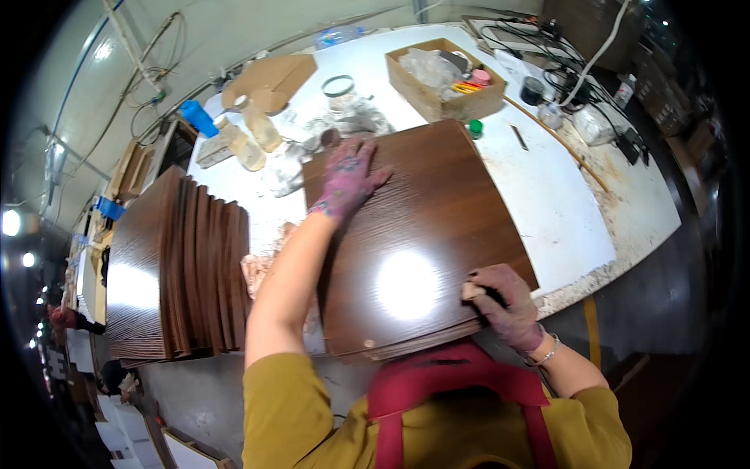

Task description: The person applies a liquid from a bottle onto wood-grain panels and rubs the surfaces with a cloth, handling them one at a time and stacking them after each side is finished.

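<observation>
A dark brown wood-grain panel (422, 211) lies on top of a short stack in front of me, with a bright light reflected on it. My left hand (349, 181), in a stained pink-purple glove, rests flat near the panel's far left edge with the fingers stretched. At the near right corner my right hand (508, 303), also gloved, is closed around a small tan piece (472, 291), perhaps a folded cloth or block. Its kind is unclear, and part of it is hidden by the fingers. A pale round spot (369, 343) shows near the panel's front edge.
Several similar panels (176, 266) stand on edge at the left. Crumpled cloth (258, 270) lies between them and the stack. Behind are plastic bottles (259, 129), a cardboard box (426, 94) of odds and ends, a green cap (475, 128), a thin stick (562, 148) and tangled cables (558, 70).
</observation>
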Action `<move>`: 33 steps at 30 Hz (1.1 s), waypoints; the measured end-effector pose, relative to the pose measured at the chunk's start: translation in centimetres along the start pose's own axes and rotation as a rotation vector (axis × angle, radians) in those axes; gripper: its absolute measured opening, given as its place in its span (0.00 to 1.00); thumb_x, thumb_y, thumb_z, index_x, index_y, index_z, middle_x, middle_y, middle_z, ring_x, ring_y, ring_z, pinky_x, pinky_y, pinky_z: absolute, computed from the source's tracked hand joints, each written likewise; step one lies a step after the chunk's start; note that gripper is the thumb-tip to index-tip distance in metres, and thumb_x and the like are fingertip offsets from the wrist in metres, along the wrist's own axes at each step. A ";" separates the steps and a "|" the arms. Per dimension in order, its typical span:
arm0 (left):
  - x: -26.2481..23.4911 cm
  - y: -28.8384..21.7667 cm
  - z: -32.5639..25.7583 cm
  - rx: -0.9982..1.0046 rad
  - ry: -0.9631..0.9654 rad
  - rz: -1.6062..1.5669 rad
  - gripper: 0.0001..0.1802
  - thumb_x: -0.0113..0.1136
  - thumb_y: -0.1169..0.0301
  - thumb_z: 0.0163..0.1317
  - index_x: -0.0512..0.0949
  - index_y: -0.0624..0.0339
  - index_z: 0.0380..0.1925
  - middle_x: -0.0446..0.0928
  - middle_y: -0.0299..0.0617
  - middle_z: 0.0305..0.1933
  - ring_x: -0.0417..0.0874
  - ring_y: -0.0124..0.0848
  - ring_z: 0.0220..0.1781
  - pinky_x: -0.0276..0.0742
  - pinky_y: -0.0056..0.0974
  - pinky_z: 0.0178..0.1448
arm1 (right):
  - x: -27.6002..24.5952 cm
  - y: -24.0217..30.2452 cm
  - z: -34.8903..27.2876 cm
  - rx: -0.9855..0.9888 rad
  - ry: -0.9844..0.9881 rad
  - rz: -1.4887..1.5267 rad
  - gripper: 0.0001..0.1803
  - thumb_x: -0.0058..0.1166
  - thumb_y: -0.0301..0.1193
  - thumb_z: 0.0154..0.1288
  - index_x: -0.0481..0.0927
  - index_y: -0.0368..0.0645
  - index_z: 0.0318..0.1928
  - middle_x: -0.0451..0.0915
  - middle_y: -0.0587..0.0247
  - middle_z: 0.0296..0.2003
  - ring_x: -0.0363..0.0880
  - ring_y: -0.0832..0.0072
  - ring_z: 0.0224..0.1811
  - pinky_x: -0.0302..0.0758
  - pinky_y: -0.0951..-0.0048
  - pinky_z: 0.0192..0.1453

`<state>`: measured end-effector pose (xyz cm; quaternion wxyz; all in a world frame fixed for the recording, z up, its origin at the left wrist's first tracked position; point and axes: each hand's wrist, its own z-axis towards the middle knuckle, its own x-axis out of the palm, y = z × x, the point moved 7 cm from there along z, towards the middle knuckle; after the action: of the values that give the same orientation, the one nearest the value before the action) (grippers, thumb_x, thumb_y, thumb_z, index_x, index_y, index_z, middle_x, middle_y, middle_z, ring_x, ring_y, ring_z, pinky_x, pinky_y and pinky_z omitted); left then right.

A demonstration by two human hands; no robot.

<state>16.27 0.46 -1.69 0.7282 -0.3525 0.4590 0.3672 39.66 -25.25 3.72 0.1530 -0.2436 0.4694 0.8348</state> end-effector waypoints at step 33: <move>5.0 0.6 2.6 0.025 -0.138 -0.320 0.30 0.50 0.50 0.71 0.67 0.46 0.69 0.67 0.52 0.72 0.67 0.50 0.73 0.61 0.54 0.76 | 25.6 -8.8 37.1 0.053 0.416 -0.285 0.12 0.66 0.31 0.63 0.86 0.44 0.46 0.87 0.59 0.39 0.85 0.69 0.42 0.78 0.68 0.51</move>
<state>18.40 4.02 -5.59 0.8114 -0.3860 0.3503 0.2644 12.86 11.78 -0.28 0.1753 -0.4697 0.4734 0.7242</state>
